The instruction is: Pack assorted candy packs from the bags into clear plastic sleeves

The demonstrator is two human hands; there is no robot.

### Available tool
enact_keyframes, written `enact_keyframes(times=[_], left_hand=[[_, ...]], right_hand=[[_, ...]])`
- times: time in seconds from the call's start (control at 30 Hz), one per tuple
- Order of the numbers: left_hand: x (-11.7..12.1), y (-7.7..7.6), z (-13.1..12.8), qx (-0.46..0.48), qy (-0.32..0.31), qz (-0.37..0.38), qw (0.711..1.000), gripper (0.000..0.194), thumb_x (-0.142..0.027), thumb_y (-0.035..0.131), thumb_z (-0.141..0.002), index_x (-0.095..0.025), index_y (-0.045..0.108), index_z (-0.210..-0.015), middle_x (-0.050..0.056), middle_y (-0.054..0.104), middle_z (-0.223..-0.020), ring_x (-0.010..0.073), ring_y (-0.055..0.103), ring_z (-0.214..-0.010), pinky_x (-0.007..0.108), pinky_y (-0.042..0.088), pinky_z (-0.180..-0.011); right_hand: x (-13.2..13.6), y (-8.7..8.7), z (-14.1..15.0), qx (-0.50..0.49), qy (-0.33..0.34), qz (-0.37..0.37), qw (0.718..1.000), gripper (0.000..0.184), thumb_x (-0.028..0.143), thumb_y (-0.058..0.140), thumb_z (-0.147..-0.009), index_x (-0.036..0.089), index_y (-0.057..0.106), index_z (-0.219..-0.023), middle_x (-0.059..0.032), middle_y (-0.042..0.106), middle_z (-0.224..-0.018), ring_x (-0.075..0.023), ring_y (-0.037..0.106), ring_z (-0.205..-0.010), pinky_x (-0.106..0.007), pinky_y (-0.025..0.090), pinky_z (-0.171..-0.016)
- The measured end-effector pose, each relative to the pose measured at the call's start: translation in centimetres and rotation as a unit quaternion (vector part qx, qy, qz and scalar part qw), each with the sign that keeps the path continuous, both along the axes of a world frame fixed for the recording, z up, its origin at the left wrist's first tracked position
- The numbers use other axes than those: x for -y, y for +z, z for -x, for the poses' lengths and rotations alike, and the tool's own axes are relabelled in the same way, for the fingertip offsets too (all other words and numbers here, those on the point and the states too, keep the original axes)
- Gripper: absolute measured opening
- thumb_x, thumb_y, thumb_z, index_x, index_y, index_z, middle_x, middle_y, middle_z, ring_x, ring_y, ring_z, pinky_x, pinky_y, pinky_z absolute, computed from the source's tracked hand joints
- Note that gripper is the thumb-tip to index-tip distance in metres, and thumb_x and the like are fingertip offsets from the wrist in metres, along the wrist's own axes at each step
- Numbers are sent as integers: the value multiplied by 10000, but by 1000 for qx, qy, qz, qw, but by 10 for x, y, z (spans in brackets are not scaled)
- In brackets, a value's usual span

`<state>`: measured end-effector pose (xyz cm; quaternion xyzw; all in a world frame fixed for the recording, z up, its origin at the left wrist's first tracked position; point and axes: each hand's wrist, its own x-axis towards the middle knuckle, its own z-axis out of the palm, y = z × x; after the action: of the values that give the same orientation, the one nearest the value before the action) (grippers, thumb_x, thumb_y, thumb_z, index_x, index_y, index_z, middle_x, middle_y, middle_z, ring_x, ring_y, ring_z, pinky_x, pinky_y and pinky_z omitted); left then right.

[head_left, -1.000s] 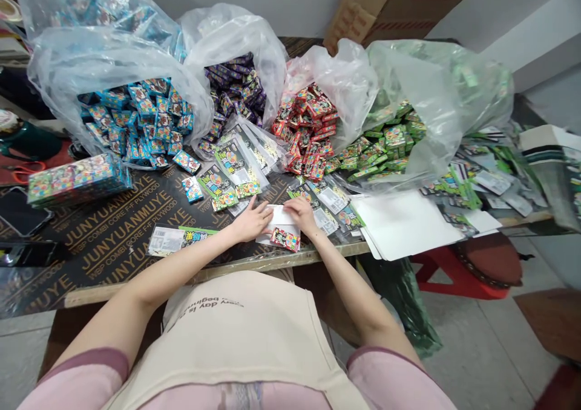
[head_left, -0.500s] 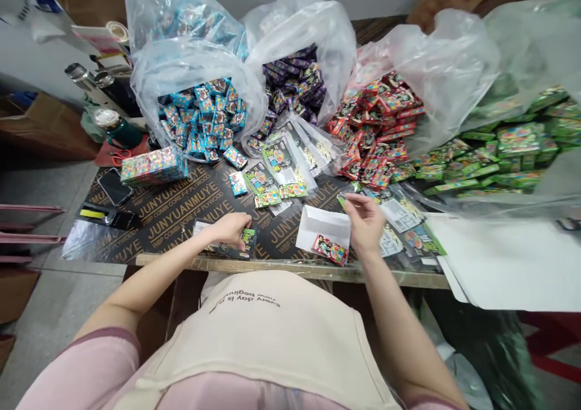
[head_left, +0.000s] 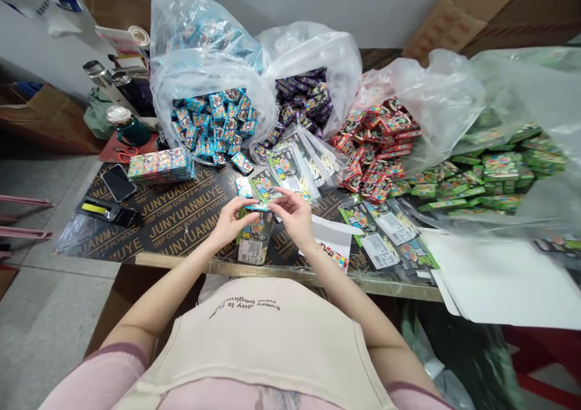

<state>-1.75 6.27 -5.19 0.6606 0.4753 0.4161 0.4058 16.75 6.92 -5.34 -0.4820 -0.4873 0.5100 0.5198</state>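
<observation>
My left hand point(head_left: 232, 221) and my right hand point(head_left: 294, 218) are closed on the top corners of a black and green printed plastic pouch point(head_left: 255, 240), which hangs between them near the table's front edge. A bluish strip shows along its top; I cannot tell whether that is the pouch's rim or something else. Right of my right hand, a folded white card point(head_left: 333, 231) has a red small packet point(head_left: 336, 256) on it, partly hidden by my forearm. Just beyond my fingers lie a small blue box point(head_left: 243, 186) and more printed pouches point(head_left: 284, 165).
Plastic bags of blue boxes point(head_left: 218, 123), purple packets point(head_left: 302, 95), red packets point(head_left: 381, 144) and green packets point(head_left: 494, 168) line the back. More flat pouches point(head_left: 381, 250) and white sheets point(head_left: 503, 283) lie right. Left are a wrapped block of boxes point(head_left: 161, 165), a phone point(head_left: 118, 183) and flasks point(head_left: 131, 126).
My right hand has moved left from beside the white card. My left hand has shifted slightly up, and both hands now hold one pouch upright between them. The view has shifted a little.
</observation>
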Motion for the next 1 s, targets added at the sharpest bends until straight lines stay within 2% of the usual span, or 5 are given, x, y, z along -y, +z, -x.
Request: enact_keyframes(times=[0.23,0.57,0.67,0.8,1.0], left_hand=[[-9,22,12,-7,-22,-11,1000,153,-307,672,-818,-165,731,-826,43,727,-766,153,663,-683,264,521,-648],[-5,22,28,-161,-131,-301,931,194,-219,519,-924,-166,695,-986,93,724,-931,147,688,-830,257,568,-708],[-3,19,27,-152,-120,-284,939,178,-210,549,-906,-186,700,-997,76,726,-926,145,690,-831,265,575,-714],[-1,20,21,-88,-79,-209,971,108,-179,632,-846,-178,731,-891,65,737,-855,143,696,-763,260,572,-706],[-1,24,17,-19,-15,-64,998,35,-151,741,-713,-158,724,-743,56,745,-774,171,701,-706,253,554,-642]], right_hand=[[12,11,8,95,-5,-62,994,388,319,676,-786,258,618,-1165,0,665,-807,-154,637,-716,-321,552,-735],[29,1,-3,273,27,-356,893,341,146,532,-897,276,564,-1210,-46,717,-1030,-177,682,-948,-320,546,-847],[22,16,-7,262,6,-303,916,316,183,567,-884,268,570,-1188,-34,696,-962,-172,668,-887,-338,528,-838],[6,49,-4,241,-63,-190,950,89,308,681,-799,223,659,-815,-47,618,-999,-210,588,-1001,-402,448,-926],[-3,56,17,122,133,-3,984,203,345,712,-721,195,626,-616,-36,643,-881,-201,595,-955,-405,400,-945]])
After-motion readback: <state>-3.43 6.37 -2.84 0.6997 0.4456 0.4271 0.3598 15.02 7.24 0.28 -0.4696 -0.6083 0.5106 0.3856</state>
